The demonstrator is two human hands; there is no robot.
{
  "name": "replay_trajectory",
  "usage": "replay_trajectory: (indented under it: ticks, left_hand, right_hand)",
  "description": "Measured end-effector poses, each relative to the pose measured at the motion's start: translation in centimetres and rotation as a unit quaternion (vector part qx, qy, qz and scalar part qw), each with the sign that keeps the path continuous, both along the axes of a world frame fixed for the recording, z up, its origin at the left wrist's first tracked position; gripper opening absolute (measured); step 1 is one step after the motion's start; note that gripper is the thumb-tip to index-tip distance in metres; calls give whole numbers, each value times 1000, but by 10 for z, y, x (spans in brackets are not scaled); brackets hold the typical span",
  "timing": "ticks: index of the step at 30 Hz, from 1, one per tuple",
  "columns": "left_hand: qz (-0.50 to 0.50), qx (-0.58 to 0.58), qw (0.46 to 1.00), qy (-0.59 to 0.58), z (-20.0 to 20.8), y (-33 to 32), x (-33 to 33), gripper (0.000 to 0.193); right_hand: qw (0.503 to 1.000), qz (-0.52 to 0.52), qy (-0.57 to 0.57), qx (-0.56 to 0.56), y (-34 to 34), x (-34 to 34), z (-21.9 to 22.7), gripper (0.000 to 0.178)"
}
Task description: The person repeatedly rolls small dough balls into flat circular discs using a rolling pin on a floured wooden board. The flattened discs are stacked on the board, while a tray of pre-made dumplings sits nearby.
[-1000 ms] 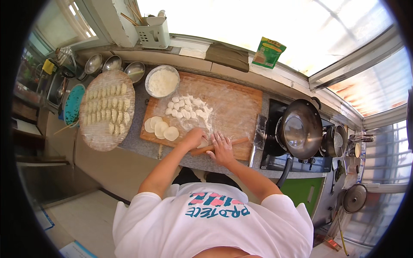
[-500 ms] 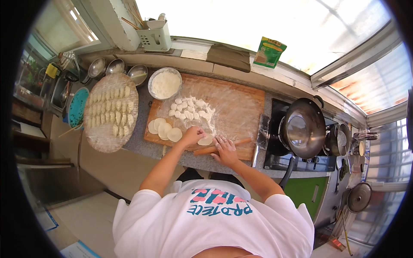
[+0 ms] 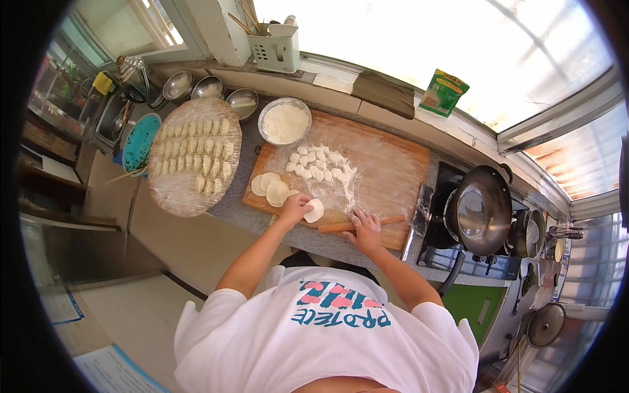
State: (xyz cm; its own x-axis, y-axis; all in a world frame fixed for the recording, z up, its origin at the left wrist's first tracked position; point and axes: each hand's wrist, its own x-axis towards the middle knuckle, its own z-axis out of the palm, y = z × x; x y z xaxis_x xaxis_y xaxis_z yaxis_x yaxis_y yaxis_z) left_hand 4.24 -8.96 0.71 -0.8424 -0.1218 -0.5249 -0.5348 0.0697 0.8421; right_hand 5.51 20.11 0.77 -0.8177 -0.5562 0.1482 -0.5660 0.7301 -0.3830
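The left hand (image 3: 296, 208) pinches the edge of a flat wrapper (image 3: 314, 211); half a second ago it lay lower, near the board (image 3: 386, 164) edge. The right hand (image 3: 364, 226) presses flat on the pin (image 3: 357, 225). Free floured room lies right of the dough pieces (image 3: 318, 165).

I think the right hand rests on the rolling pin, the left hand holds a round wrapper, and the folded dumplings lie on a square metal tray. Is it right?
Not quite. In the head view the folded dumplings lie on a round woven tray, not a square metal one. The rest holds.
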Motion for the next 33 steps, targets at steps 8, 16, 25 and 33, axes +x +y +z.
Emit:
replay_trajectory:
  ticks: [8,16,25,33]
  left_hand:
    - [59,-194,972,119,-5,-42,-19,22]
    - [43,-417,877,236,10,-35,-22,20]
    - [-156,-371,865,301,9,55,-56,18]
    - [-224,-477,800,289,12,79,-98,20]
  right_hand:
    - [1000,3,12,8,-2,1,5,62]
    - [1000,-9,28,-1,-3,3,1,52]
    - [999,-42,11,-5,-8,1,-13,43]
    - [998,-55,29,-33,-11,3,-8,41]
